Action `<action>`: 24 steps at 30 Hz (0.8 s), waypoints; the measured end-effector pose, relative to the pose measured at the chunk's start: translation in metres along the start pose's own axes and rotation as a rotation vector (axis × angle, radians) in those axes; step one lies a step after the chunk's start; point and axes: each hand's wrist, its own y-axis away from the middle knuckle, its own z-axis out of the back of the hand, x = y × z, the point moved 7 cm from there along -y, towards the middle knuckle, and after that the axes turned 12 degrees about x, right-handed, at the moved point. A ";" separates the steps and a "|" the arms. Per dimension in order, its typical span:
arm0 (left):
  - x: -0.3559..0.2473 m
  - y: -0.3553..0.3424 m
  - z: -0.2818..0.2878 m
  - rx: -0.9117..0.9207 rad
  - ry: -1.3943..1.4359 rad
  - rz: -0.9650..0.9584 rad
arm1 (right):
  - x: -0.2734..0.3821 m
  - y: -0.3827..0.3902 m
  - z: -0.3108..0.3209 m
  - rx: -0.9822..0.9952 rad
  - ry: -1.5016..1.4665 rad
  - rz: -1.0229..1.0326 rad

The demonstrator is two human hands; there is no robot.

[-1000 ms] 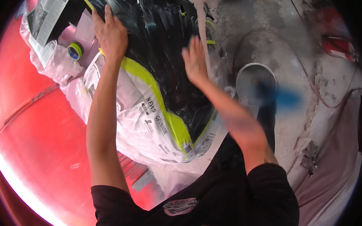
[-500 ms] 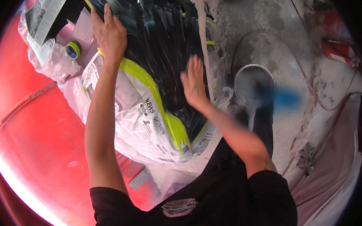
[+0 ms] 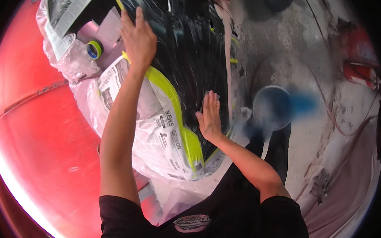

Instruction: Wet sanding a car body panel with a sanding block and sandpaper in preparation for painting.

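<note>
Black shiny panel point(image 3: 187, 55) lies below both hands, edged with yellow-green tape point(image 3: 190, 146). It looks hard and slippery, so steady it flat-handed near the edge. Left hand point(image 3: 138, 42): fingers spread, gripping nothing. Right hand point(image 3: 210, 120): fingers straight; can't tell what's underneath.

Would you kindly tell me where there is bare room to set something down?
Free: the black sheet between the left hand and right hand; the floor above the bucket; the red panel below the plastic, perhaps sloping. Crowded: left of the left hand, with tape, plastic and newspaper.
</note>
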 end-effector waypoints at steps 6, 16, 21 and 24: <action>-0.020 -0.006 -0.005 0.005 0.004 -0.006 | -0.019 -0.216 0.122 -0.267 0.059 -0.032; 0.000 -0.003 0.011 0.043 -0.058 0.048 | 0.036 -0.113 0.051 -0.028 0.092 0.153; -0.026 -0.013 -0.003 0.065 -0.004 0.045 | 0.000 -0.290 0.155 -0.309 0.111 0.225; -0.011 -0.006 0.001 0.090 -0.016 0.082 | -0.001 -0.306 0.166 -0.186 -0.349 0.161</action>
